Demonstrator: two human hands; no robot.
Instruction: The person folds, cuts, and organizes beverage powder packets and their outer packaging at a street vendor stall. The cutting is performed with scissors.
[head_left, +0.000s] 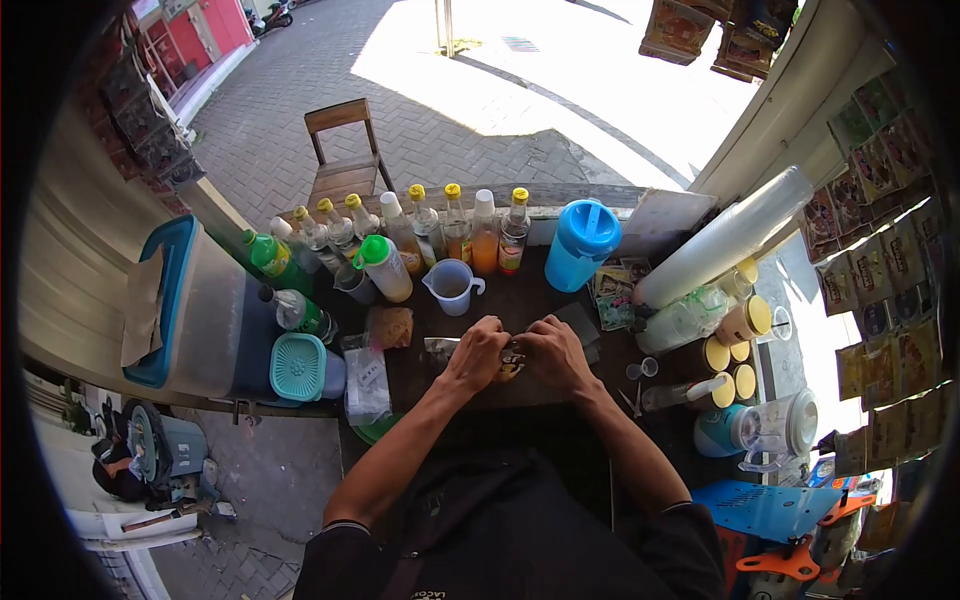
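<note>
Sunlit brick paving and a wooden chair (345, 160) lie beyond a dark stall table (520, 300), whose far edge, at twelve o'clock, carries a row of syrup bottles (440, 235), a measuring jug (452, 287) and a blue pitcher (583, 243). At the table's near middle the left hand (478, 352) and right hand (550, 355) are both closed on a small sachet (510, 362), pinching it between them. Tearing it cleanly would, I think, call for a firm pinch close to the top edge, held low over the table.
</note>
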